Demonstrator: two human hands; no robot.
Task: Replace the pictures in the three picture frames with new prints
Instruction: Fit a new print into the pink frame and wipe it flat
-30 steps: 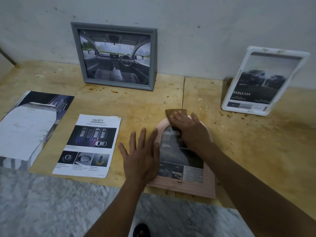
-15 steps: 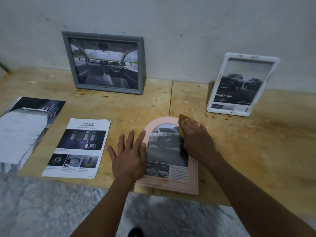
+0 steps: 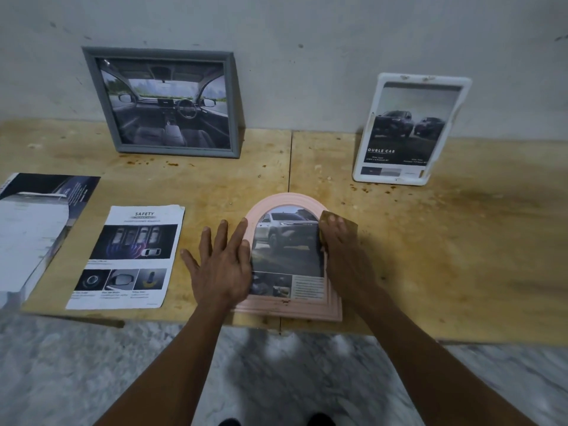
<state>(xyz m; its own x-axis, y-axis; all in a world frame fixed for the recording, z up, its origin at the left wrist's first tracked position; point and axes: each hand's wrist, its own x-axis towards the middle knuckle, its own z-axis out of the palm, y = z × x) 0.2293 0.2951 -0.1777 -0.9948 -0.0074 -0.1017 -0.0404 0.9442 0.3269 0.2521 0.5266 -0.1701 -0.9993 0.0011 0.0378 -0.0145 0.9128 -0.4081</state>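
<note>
- The pink arched frame lies face up near the front edge of the plywood tabletop, its lower edge at the lip, with a print of a white SUV showing in its window.
- The left hand lies flat with fingers straight and spread, its thumb side pressing the frame's left rail and its other fingers on the tabletop; it grips nothing.
- The right hand rests on the frame's right rail with its fingers laid over a small brown cloth, which it presses down; whether the fingers curl round the cloth I cannot tell.
- Handling, as a judgement: the frame looks light and rigid, and its smooth moulding would probably slide on the board unless pinned. If the window is glazed, it is fragile.
- Best held by the two straight side rails or the flat bottom rail, not by the curved top or the window.
- The loose prints would be thin, limp and easily creased, so lift them by an edge.
- Count: three frames, namely the pink one, a grey rectangular frame and a white frame, both leaning on the wall.
- One loose "SAFETY" brochure sheet lies left of the left hand, and one thick brochure booklet at the far left.
</note>
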